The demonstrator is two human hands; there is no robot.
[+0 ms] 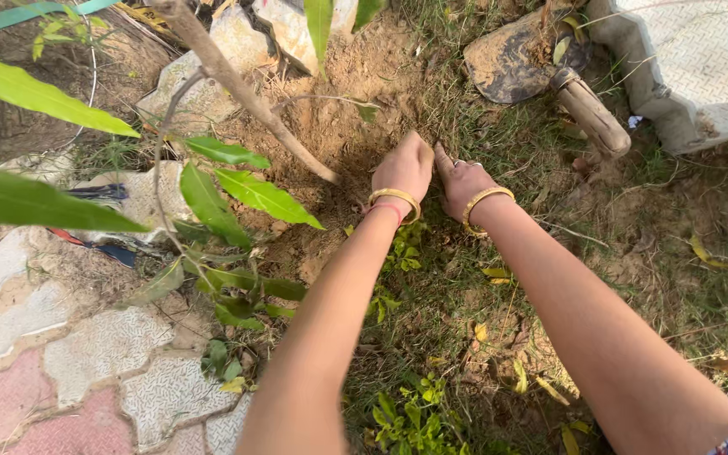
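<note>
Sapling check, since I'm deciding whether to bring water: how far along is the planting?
Done: the sapling stands in loose soil, and the spade lies aside on the grass. In hand: left hand and right hand press the soil at its base. Left: bare, uneven earth around the stem.

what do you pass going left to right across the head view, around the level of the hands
grey patterned paving stones → thin brown sapling stem → left hand pressed on the bare soil → right hand beside it → wooden-handled trowel with a soiled metal blade → pale grey textured slab
</note>
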